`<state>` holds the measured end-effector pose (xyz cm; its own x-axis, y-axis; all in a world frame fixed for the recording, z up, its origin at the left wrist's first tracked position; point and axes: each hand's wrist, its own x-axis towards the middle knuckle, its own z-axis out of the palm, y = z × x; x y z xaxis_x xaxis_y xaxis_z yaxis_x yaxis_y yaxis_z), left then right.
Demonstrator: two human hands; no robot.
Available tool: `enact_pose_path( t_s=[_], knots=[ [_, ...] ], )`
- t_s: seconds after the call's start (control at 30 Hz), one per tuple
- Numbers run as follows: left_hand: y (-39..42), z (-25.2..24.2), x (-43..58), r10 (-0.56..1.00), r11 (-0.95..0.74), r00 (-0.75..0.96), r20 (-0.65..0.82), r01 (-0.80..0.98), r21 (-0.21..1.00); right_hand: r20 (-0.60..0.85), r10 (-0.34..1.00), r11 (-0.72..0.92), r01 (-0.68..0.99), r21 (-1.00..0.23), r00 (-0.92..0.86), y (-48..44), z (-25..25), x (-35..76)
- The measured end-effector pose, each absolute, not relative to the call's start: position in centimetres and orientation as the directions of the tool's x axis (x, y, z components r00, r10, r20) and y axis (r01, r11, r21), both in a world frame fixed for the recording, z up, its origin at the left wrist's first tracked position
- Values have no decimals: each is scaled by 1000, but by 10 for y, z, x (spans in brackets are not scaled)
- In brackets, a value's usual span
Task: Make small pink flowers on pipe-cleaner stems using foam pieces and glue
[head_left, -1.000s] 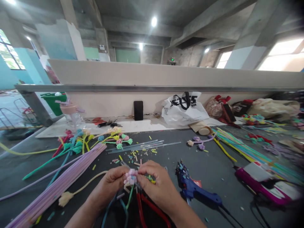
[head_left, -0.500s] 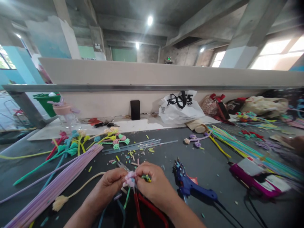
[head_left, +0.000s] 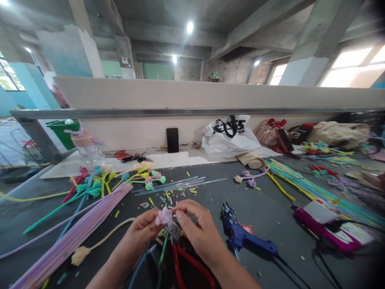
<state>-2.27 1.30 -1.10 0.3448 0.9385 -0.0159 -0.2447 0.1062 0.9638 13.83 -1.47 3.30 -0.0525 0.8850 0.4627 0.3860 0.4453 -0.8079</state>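
Note:
Between both hands, low in the middle of the head view, is a small pink fuzzy flower (head_left: 164,216). My left hand (head_left: 141,233) pinches it from the left side. The thumb and forefinger of my right hand (head_left: 198,228) are pressed together at the flower's right edge, on a small pinkish piece too small to make out well. Beneath the hands lie red-handled pliers (head_left: 177,261), their metal head partly showing under the flower. Green and blue stems (head_left: 164,249) lie beside the pliers. To the right rests a blue glue gun (head_left: 243,237).
Purple pipe-cleaner bundle (head_left: 78,228) and finished coloured flowers (head_left: 93,186) lie left; clear glue sticks (head_left: 180,184) and cut scraps ahead. A magenta device (head_left: 327,228) and long coloured stems are right. Behind stand a phone (head_left: 172,140), white bag (head_left: 230,138) and bottle (head_left: 87,148).
My right thumb and forefinger have shifted slightly up and away from the flower, showing more of the pliers' head. The view has shifted slightly. At the far right, another person's hand has moved lower.

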Motion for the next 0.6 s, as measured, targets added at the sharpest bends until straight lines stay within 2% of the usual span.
enact_pose_path(
  t_s=[0.1, 0.2, 0.33, 0.47, 0.6],
  knots=[
    [14, -12, -21, 946, 112, 321, -31, -239, 965, 555, 832, 508, 387, -770, 11, -15, 31, 139],
    [17, -13, -21, 939, 83, 343, -12, -193, 978, 643, 766, 582, 451, -677, -23, -16, 28, 138],
    [20, -11, -21, 936, -3, 351, 30, -75, 997, 665, 737, 605, 557, -568, -122, -16, 24, 135],
    [18, -7, -18, 943, -104, 315, 107, -28, 994, 682, 718, 602, 615, -509, -139, -11, 20, 133],
    [15, -6, -15, 928, -14, 370, 32, -50, 999, 710, 695, 611, 616, -497, -116, -6, 17, 135]
  ],
)
